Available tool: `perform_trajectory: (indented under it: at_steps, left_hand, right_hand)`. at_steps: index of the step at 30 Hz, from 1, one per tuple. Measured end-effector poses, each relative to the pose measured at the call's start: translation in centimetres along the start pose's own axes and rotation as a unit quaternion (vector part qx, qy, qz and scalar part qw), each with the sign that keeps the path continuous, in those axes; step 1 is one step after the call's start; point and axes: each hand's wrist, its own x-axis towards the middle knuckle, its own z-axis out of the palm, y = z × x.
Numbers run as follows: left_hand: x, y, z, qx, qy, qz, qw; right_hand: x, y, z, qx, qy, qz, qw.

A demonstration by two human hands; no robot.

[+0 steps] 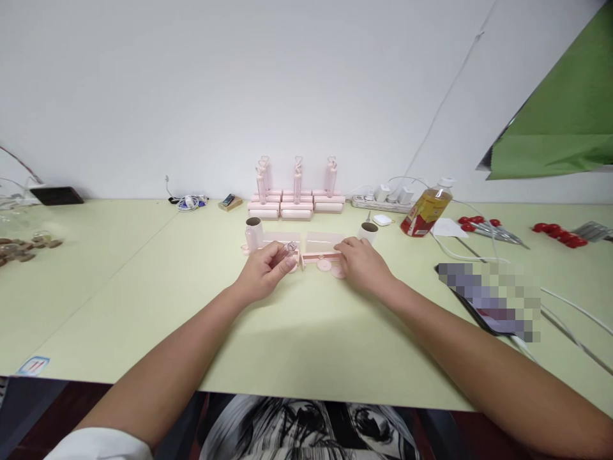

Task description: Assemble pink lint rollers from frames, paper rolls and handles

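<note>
My left hand (263, 271) rests on the pale green table (143, 287) with its fingers pinched on a small clear part (290, 248). My right hand (361, 263) lies palm down beside it, fingers curled over pink plastic pieces (325, 262), among them a flat bar and round discs. Whether the right hand grips any of them is hidden. Two small rolls stand behind the hands, one (253, 233) to the left and one (368, 232) to the right. A clear flat cover (322, 241) lies between them.
Stacked pink lint rollers (295, 199) stand by the wall. A power strip (380, 203), an amber bottle (426, 211), red-handled tools (483, 227), cables and a blurred dark object (488, 297) occupy the right. Small brown pieces (22, 249) lie at far left.
</note>
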Motion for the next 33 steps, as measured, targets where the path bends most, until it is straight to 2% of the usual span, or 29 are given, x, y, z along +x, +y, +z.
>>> perform_trajectory:
  at_steps: [2, 6, 9, 11, 15, 23, 27, 33]
  left_hand:
    - [-0.1, 0.0, 0.0, 0.005, -0.008, -0.008, 1.0]
    - [-0.2, -0.1, 0.3, 0.019, -0.046, -0.024, 0.998]
    - [-0.3, -0.3, 0.5, 0.027, -0.076, -0.026, 0.996]
    - [-0.3, -0.3, 0.7, 0.035, -0.088, -0.027, 0.995]
    - [-0.3, -0.2, 0.8, 0.05, -0.096, -0.036, 0.993]
    - [-0.3, -0.1, 0.7, 0.059, -0.103, -0.046, 0.992]
    - [-0.3, 0.0, 0.7, 0.065, -0.099, -0.041, 0.992]
    - [-0.2, 0.1, 0.8, 0.062, -0.103, -0.036, 0.992]
  right_hand:
    - [-0.2, 0.3, -0.2, 0.017, -0.031, 0.012, 0.999]
    - [-0.5, 0.5, -0.4, 0.026, -0.049, 0.031, 0.998]
    - [-0.9, 0.3, -0.9, -0.022, -0.036, 0.034, 0.999]
    - [-1.4, 0.0, -1.2, -0.057, -0.016, 0.01, 0.998]
    - [-2.4, -1.1, -1.3, -0.053, -0.042, -0.047, 0.997]
    - [-2.3, -2.4, 0.3, -0.008, -0.062, -0.081, 0.995]
    - [-2.6, -2.6, 0.3, -0.001, -0.059, -0.103, 0.993]
    - [-2.8, -2.9, 0.3, -0.008, -0.069, -0.099, 0.993]
